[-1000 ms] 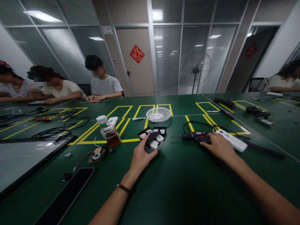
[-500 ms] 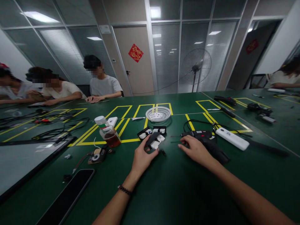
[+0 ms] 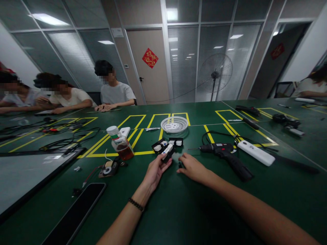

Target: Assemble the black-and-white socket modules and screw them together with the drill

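Note:
My left hand point(image 3: 157, 170) grips a small black box-shaped part point(image 3: 167, 157) with a white face, tilted in the fingers. My right hand point(image 3: 193, 167) is just right of it, low over the green table. Its thumb and fingertips close around a small black piece point(image 3: 181, 164), partly hidden by the fingers. Two black open housings with white insides, a left housing point(image 3: 158, 145) and a right housing point(image 3: 176, 142), lie just beyond my left hand. A power drill point(image 3: 224, 151) rests on its side to the right, its thin bit pointing left.
Beyond the housings stands a white plastic basket point(image 3: 174, 128). A bottle of dark liquid point(image 3: 125, 149) and a small motor-like part with wires point(image 3: 109, 168) are on the left, above a phone point(image 3: 76, 212). A white power bank point(image 3: 256, 153) lies right. Several people sit across the table.
My right hand has moved left from beside the drill to the small black piece and closed around it. My left hand has turned the black part, so its white face shows differently.

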Demonstrator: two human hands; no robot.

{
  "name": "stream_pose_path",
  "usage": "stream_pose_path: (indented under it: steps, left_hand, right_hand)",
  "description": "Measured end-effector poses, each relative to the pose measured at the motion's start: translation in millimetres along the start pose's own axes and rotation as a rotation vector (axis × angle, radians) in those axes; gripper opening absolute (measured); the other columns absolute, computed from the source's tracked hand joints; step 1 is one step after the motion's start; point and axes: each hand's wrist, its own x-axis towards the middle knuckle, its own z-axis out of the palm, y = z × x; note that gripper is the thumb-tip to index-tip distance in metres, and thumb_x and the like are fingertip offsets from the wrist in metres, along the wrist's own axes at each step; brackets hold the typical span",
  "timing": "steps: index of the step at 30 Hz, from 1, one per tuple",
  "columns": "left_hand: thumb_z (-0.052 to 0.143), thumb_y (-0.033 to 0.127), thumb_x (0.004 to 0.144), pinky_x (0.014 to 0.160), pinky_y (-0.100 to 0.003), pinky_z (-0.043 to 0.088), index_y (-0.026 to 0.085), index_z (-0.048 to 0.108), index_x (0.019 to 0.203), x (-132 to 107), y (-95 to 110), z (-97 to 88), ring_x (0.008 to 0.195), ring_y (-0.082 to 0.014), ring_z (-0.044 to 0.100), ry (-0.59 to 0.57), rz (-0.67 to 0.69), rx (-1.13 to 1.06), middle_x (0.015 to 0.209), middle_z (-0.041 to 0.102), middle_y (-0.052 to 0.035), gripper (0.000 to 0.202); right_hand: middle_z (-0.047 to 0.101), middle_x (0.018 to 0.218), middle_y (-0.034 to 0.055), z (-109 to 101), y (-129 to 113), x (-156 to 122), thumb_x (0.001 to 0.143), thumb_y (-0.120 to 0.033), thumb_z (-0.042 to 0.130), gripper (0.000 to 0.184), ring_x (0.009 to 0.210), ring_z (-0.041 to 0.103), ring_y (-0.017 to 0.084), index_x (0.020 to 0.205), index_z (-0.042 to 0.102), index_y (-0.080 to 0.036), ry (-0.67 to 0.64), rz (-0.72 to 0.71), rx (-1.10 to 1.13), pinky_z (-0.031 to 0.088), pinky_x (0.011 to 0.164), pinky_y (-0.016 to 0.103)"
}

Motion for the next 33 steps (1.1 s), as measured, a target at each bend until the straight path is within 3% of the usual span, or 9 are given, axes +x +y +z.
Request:
stream_pose_path:
  steps: [4, 9, 13, 19, 26, 33]
  left_hand:
    - [0.071, 0.029, 0.082, 0.094, -0.037, 0.055, 0.007, 0.066, 0.11, 2.1, -1.4, -2.3, 0.097, -0.0235, 0.069, -0.015, -0.006, 0.015, 0.11, 0.07, -0.0184, 0.036]
    - [0.072, 0.029, 0.08, 0.095, -0.038, 0.055, 0.007, 0.066, 0.111, 1.8, -2.5, -3.3, 0.098, -0.0237, 0.069, -0.03, -0.007, 0.024, 0.112, 0.069, -0.0179, 0.038]
    - [0.072, 0.03, 0.08, 0.095, -0.037, 0.055, 0.008, 0.066, 0.111, -0.1, -1.0, -2.6, 0.099, -0.024, 0.069, -0.037, -0.018, 0.025, 0.11, 0.07, -0.018, 0.038]
    - [0.072, 0.028, 0.081, 0.093, -0.036, 0.055, 0.007, 0.067, 0.108, -3.0, 2.6, -1.2, 0.099, -0.0243, 0.069, -0.05, -0.042, 0.016, 0.107, 0.071, -0.0186, 0.035]
    - [0.073, 0.027, 0.08, 0.091, -0.036, 0.057, 0.009, 0.068, 0.105, -5.3, 3.2, 0.3, 0.097, -0.0236, 0.069, -0.045, -0.035, 0.005, 0.105, 0.071, -0.0173, 0.031]
    - [0.074, 0.026, 0.078, 0.091, -0.038, 0.057, 0.009, 0.068, 0.103, -6.3, 1.8, 2.5, 0.093, -0.0232, 0.07, -0.019, -0.025, 0.019, 0.103, 0.071, -0.0169, 0.03]
  right_hand:
    - [0.063, 0.106, 0.0128, 5.6, -3.3, 2.2, 0.091, -0.024, 0.059, 0.016, 0.1, 0.06, 0.026, 0.103, 0.064, -0.015, 0.016, 0.007, -0.17, 0.047, 0.089, 0.035]
    - [0.063, 0.109, 0.0152, 3.2, -9.3, 0.3, 0.095, -0.013, 0.044, 0.021, 0.103, 0.059, 0.027, 0.105, 0.063, -0.013, -0.044, -0.046, -0.354, 0.048, 0.086, 0.034]
    - [0.064, 0.108, 0.0195, 2.5, -12.0, 1.9, 0.09, -0.006, 0.044, 0.024, 0.104, 0.059, 0.029, 0.102, 0.065, -0.01, -0.1, -0.044, -0.332, 0.048, 0.086, 0.037]
    - [0.068, 0.102, 0.0202, -5.9, 1.7, 10.5, 0.088, -0.011, 0.052, 0.018, 0.099, 0.063, 0.029, 0.092, 0.069, -0.008, -0.1, 0.054, -0.077, 0.047, 0.089, 0.04]
    - [0.072, 0.071, 0.0059, -7.8, 30.4, 18.6, 0.089, -0.023, 0.057, 0.019, 0.062, 0.068, 0.015, 0.087, 0.072, -0.011, -0.137, 0.213, 0.478, 0.055, 0.061, 0.025]
    - [0.071, 0.07, 0.0048, -2.8, 44.9, 11.4, 0.082, -0.027, 0.068, 0.02, 0.063, 0.068, 0.014, 0.092, 0.071, -0.01, -0.058, 0.281, 0.89, 0.058, 0.062, 0.028]
